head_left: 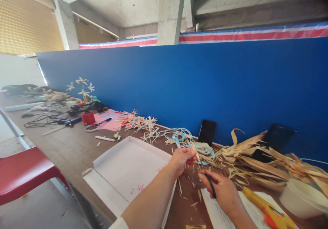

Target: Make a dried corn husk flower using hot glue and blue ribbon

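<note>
My left hand [182, 160] is closed in a pinch on a thin strip of dried corn husk [196, 151] above the brown table [66, 147]. My right hand [222, 190] grips a pair of black-handled scissors [207, 174], whose blades point up toward the husk strip at my left fingertips. Small husk trimmings [191, 188] lie scattered on the table below both hands. A pile of dried corn husks [258, 160] lies just to the right, and curled light blue strips [183, 136] lie just behind my left hand.
An open flat white box [128, 169] lies at the left of my hands. A yellow-orange glue gun [266, 210] rests on white paper at the right, near a white bowl [302, 196]. A black phone [206, 132] leans on the blue partition [205, 82]. Husk flowers [138, 121], red thread spool [88, 117], cables and a red chair [23, 172] lie left.
</note>
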The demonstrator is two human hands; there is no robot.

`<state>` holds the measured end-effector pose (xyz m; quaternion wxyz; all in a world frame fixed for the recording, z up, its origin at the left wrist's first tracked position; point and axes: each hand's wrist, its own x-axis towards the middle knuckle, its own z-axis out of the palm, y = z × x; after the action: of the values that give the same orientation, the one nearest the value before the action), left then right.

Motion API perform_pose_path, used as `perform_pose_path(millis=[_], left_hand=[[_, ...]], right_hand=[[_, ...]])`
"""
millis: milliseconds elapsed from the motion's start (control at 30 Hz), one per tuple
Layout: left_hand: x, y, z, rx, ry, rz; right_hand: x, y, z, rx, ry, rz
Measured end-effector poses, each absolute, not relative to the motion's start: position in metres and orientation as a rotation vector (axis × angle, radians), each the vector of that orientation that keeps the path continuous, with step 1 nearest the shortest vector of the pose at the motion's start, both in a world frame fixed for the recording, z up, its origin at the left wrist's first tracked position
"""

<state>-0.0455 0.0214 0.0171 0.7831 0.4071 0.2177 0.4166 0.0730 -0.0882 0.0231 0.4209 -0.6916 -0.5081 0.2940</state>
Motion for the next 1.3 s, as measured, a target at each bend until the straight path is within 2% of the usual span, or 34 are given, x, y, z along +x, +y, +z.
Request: perform_pose_path(millis=[233,500,1300], left_hand=[[-0.0407,0.0142,0.0194,0.736,0.524,0.938],[-0.0403,0.0175,0.0179,0.945,0.553,0.925],[-0.0405,0.0144,0.0181,0.965,0.476,0.846]], right_hand=[[0.0736,-0.0875,0.0198,-1.753,-1.257,0.717],[0.0761,-0.0867,0.017,-1.675,-1.197,0.821],[0.0743,-0.0887,0.0229,-1.711,-1.245,0.723]])
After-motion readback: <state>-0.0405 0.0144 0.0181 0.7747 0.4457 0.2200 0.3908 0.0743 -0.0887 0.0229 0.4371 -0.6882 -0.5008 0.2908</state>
